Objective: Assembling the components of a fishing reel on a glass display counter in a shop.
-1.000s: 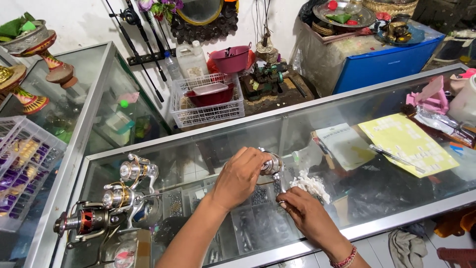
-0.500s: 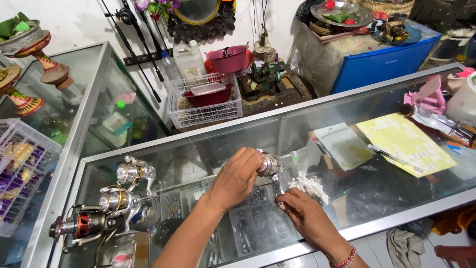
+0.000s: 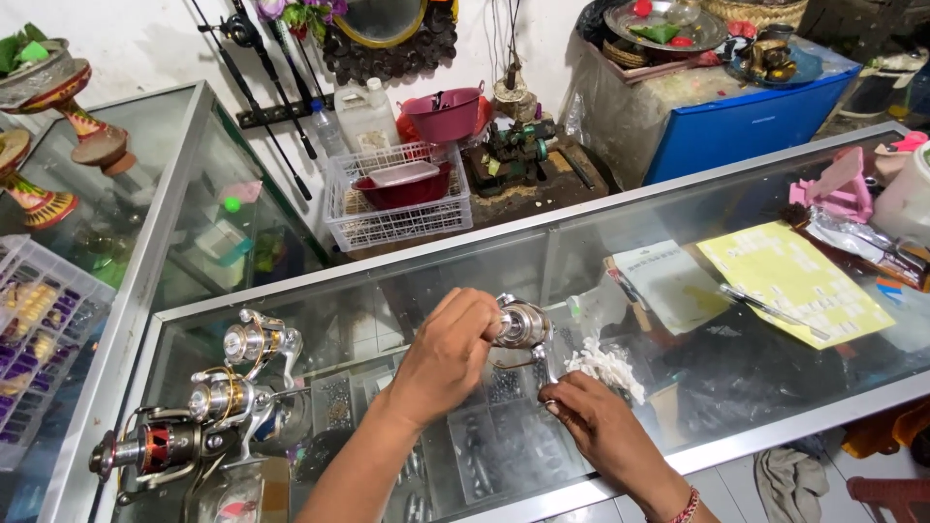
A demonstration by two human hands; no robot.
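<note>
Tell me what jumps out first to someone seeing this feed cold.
The two hands at centre: the left hand grips a silver fishing reel over the glass counter, while the right hand pinches its handle just below. At the lower left stand three more reels in a row. To the right lies a yellow sheet with a pen across it.

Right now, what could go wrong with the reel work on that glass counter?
1. The left hand grips the silver reel above the glass counter top; a slip could drop metal onto glass.
2. The right hand pinches a small part below the reel; if let go, it may roll off the near edge.
3. The white tissue wad lies right beside the work and could snag.
</note>
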